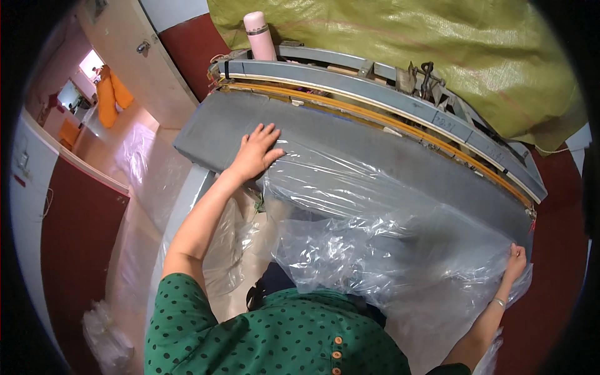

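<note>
A long grey surface (325, 129) runs across in front of me, bending down toward the right. Clear plastic film (362, 244) lies over its near edge and hangs in shiny folds against my body. My left hand (255, 152) rests flat on the grey surface with its fingers apart, its thumb side by the film's left edge. At the far right end, my right hand (515, 261) is closed in a pinch on the film near the surface's corner. The fingertips there are small and partly hidden.
Behind the surface stretches a metal bar frame (350, 83) with yellow strips and a clamp (426, 81). A pink bottle (259, 37) stands at its left end. A yellow-green sheet (400, 34) hangs behind. Crumpled plastic (106, 334) lies on the floor lower left, near an open door (140, 56).
</note>
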The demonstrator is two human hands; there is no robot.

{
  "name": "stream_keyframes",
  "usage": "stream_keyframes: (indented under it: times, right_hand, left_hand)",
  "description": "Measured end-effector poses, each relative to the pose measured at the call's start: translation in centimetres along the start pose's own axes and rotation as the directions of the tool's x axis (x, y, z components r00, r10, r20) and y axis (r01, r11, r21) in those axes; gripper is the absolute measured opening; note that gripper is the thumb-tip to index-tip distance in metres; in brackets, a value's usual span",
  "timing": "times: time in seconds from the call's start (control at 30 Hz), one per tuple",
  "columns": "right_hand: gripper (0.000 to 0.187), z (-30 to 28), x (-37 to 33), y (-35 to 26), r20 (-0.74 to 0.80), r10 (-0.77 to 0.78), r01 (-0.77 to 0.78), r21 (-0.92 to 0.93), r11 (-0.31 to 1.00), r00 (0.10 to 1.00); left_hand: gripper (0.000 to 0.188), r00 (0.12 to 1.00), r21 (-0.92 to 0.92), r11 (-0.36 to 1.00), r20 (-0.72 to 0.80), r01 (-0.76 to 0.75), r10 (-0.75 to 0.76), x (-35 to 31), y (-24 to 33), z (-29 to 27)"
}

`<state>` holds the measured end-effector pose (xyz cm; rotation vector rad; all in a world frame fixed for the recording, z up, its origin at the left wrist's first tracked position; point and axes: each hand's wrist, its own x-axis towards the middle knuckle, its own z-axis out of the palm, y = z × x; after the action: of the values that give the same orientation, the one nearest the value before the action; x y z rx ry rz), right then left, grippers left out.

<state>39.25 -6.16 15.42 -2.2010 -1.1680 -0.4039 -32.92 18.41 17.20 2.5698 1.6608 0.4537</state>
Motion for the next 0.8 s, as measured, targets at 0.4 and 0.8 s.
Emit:
stream_keyframes:
  times: [0.4, 0.8]
  right_hand:
    - [0.034, 0.2, 0.5, 1.2, 0.017, 0.100, -0.099, -0.080, 0.992, 0.995]
    - [0.032, -0.1, 0.1, 0.9, -0.013, 0.149, -0.150, -0.130, 0.980, 0.989]
  left_hand:
    - [0.058, 0.716, -0.163, 0.745, 0.209, -0.647, 0.667, -15.4, 13.3, 4.5]
    - [0.011, 0.886, -0.863, 0.414, 0.078, 0.289, -0.457, -4.0, 9.9, -1.1]
